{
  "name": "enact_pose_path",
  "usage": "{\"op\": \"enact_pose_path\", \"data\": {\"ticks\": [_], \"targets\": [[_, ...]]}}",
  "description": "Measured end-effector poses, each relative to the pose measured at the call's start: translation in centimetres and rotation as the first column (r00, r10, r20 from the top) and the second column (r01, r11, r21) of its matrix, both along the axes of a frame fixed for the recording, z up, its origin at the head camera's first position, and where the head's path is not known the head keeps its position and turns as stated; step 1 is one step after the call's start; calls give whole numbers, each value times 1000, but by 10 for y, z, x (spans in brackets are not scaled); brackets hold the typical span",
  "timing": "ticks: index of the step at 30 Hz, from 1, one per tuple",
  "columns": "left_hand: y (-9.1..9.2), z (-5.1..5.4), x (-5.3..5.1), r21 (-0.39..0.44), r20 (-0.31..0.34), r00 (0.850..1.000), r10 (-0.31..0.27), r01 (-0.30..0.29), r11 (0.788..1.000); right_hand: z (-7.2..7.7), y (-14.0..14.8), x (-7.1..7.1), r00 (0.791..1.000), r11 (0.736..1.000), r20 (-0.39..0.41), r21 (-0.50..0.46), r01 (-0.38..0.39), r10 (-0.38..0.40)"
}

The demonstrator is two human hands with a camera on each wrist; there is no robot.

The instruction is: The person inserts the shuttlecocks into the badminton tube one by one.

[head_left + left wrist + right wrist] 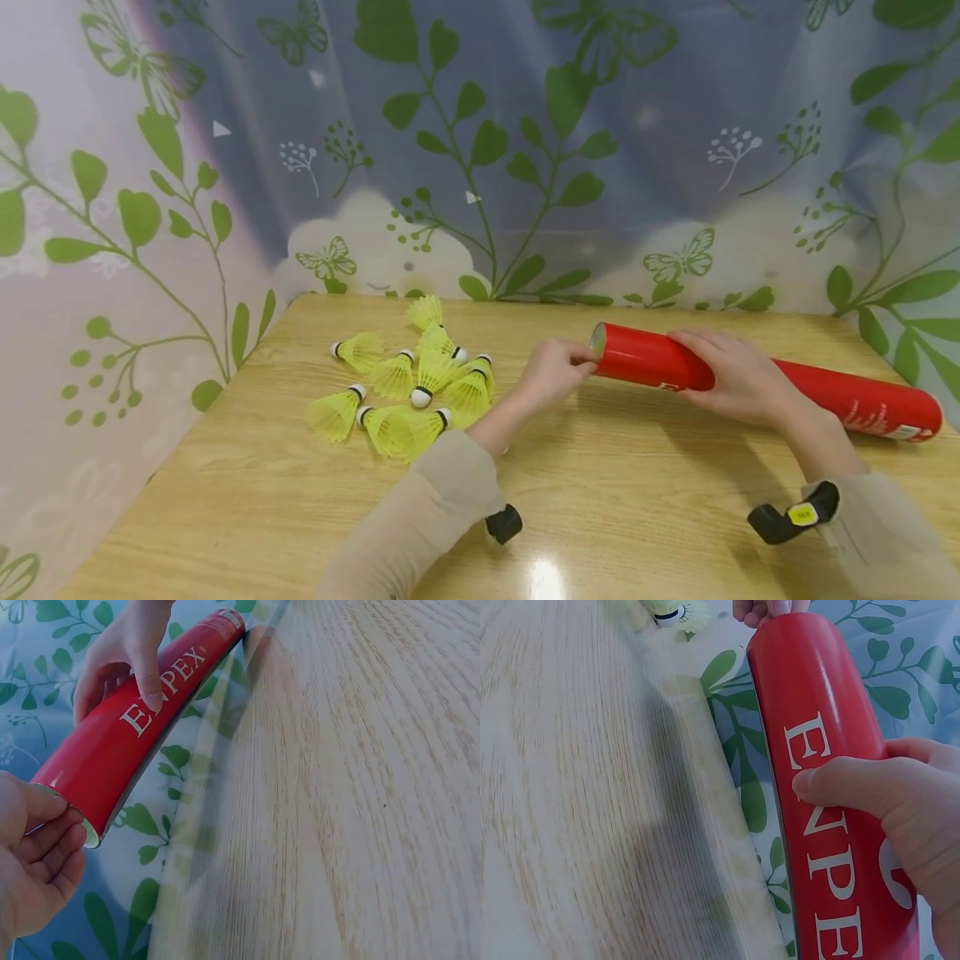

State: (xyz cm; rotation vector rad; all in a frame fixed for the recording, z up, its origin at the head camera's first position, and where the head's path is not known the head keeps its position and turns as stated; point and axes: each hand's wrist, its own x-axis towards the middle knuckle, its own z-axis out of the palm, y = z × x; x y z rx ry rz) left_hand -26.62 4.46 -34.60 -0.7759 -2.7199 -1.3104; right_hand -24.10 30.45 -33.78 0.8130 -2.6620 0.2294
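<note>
A long red tube (825, 393) with white lettering lies slanted in the air or on the table at the right; which, I cannot tell. My right hand (738, 377) grips it around its middle, thumb across the lettering in the right wrist view (870, 791). The tube's left end is uncovered and shows a pale green inside. At that rim, my left hand (553, 371) pinches the edge with thumb and fingertips, also visible in the left wrist view (37, 855). Several yellow shuttlecocks (431, 367) with white and black bases lie left of my left hand.
The wooden table (247, 492) reaches to a curtain (510, 250) printed with green leaves and butterflies, which hangs behind its far edge and along the left side. Black straps with small devices are on both wrists.
</note>
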Motion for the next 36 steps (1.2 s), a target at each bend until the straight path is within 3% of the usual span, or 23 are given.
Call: {"op": "enact_pose_path", "data": {"ticks": [7,14,22,27,36], "targets": [[-7,7,1,67,72,997,-6,1,998,4,0,0,999,1000,-25,-13,-21,21],[-27,18,1,72,60,998,20,-24,997,4,4,0,999,1000,-46,-17,-17,16],[-65,31,7,83,106,991,79,-88,993,2,4,-1,999,1000,-38,2,-23,23],[-92,38,9,92,101,987,123,-132,987,5,2,-2,998,999,-46,-4,-34,34],[-145,36,22,45,99,975,199,-204,978,0,0,-3,998,999,-36,-6,-52,52]]}}
